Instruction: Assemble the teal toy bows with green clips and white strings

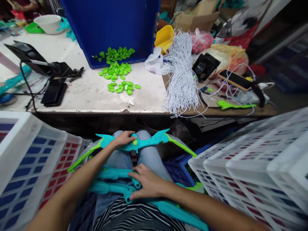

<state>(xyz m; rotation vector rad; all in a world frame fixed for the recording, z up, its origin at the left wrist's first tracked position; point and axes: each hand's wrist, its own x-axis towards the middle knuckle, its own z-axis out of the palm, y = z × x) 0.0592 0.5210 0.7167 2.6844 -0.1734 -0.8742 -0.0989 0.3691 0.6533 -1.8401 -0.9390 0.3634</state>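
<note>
Across my knees lies a teal toy bow (150,141) with lime-green limbs curving down at both ends. My left hand (124,138) is closed over its middle, beside a small green piece (135,141) set there. On my lap, nearer my body, rest more teal toy bow bodies (110,187), side by side. My right hand (150,181) reaches over their middle, thumb on the near side and fingers on the far side, gripping them. The palm and forearm cover part of these bows.
Several loose green plastic pieces (117,69) spill from a tipped blue bin (113,29) on the table (91,99). A bundle of white strings (181,77) hangs over the table edge. White crates stand left (31,134) and right (240,163). A phone (234,80) lies at right.
</note>
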